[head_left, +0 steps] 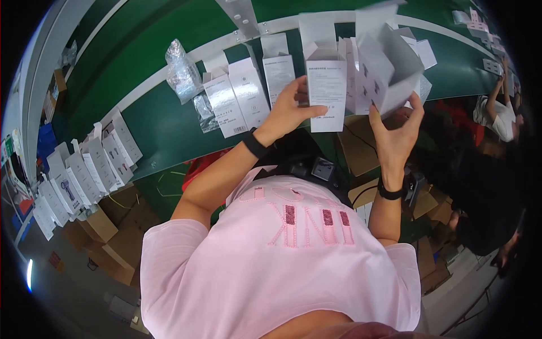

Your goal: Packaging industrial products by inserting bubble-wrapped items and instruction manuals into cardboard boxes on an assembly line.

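My left hand (289, 111) grips a white printed carton (328, 79) by its lower left side, thumb across the front. The carton is upright with its top flap raised. In my right hand (398, 133) is a second white carton (379, 76), held from below between thumb and fingers. It is tilted, and its open top shows the hollow inside. Left of my left hand, more white cartons (247, 90) stand on the green table, some with lifted flaps. Other cartons behind the right one are partly hidden.
A clear plastic-wrapped bundle (183, 73) lies on the green table (164, 133). A row of white cartons (84, 169) lines the table's left end. Brown cardboard boxes (110, 243) sit below. A metal post (240, 20) rises at the back. Another person (497, 116) is at far right.
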